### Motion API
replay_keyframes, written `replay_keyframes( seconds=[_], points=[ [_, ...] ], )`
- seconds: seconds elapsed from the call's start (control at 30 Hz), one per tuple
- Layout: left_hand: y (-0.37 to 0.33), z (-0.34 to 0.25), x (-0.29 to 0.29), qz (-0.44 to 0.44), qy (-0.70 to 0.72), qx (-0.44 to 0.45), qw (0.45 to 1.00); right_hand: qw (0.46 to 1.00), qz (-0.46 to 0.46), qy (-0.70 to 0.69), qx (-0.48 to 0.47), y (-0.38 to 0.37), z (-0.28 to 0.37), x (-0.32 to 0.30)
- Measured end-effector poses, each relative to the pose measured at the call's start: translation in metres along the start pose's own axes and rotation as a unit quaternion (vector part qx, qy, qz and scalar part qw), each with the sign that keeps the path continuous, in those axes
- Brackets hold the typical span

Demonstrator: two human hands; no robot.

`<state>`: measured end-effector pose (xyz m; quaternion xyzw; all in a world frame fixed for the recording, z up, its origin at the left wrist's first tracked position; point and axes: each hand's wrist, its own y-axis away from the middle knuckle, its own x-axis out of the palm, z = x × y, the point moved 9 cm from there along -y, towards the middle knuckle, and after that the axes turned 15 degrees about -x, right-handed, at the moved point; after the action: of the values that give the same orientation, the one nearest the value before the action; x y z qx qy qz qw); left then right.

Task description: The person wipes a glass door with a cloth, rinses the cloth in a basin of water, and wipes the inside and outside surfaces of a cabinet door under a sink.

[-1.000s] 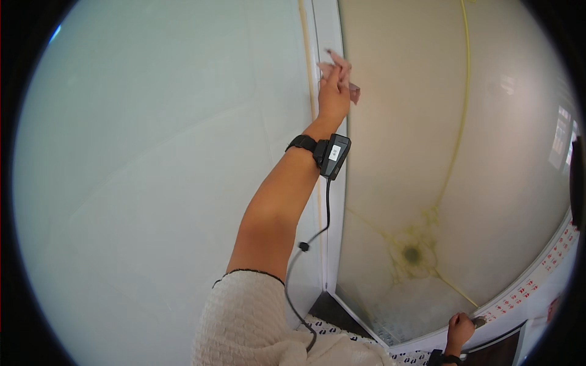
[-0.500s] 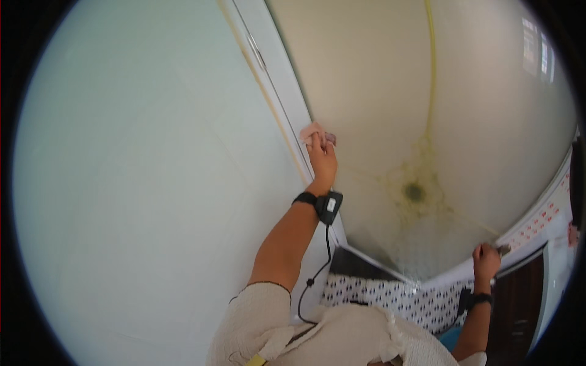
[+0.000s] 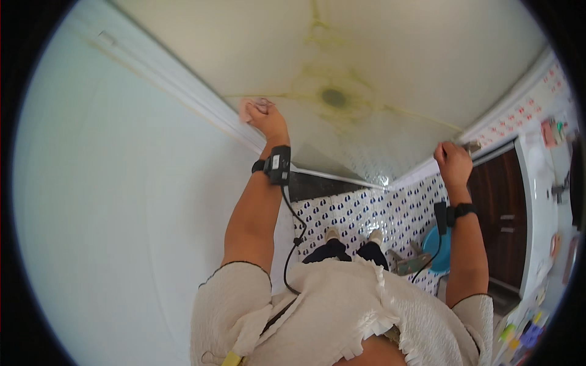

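Note:
My left hand (image 3: 270, 124) is closed around a crumpled pink cloth (image 3: 245, 110), which it presses to the left edge of a pale, glossy door panel (image 3: 244, 49). The panel carries a yellow-green, line-like pattern around a dark spot (image 3: 333, 97). At the panel's right edge, my right hand (image 3: 453, 165) is closed next to a small metal door handle (image 3: 473, 146); its fingers wrap round the handle's near end, partly hidden. Each wrist wears a black strap with a small box and a cable.
A pale wall (image 3: 122, 201) runs close along my left side. Below is a floor (image 3: 317, 213) patterned with dark blue footprints, where my feet stand. Near my right arm are a blue basin (image 3: 441, 247) and a dark brown cabinet (image 3: 497, 201). Small items crowd a white counter (image 3: 540, 213).
My view has tilted down, showing more floor, my feet and the basin. The left hand with the cloth has slid down the door's left edge. My right hand stays at the handle.

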<state>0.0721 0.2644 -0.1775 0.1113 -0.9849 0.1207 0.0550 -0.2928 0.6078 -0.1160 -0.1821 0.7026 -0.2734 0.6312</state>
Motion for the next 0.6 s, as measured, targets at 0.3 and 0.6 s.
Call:
replay_keyframes(
  seconds=[0.3,0.6],
  points=[
    [0.205,0.002,0.146,0.435,-0.062,-0.049,0.897,0.971,-0.088,-0.208,0.084,0.014,-0.014,0.002],
    [0.432,0.040,0.126,0.689,-0.010,-0.529,0.496,0.682,0.025,-0.626,0.377,0.183,0.064,0.034]
  ],
)
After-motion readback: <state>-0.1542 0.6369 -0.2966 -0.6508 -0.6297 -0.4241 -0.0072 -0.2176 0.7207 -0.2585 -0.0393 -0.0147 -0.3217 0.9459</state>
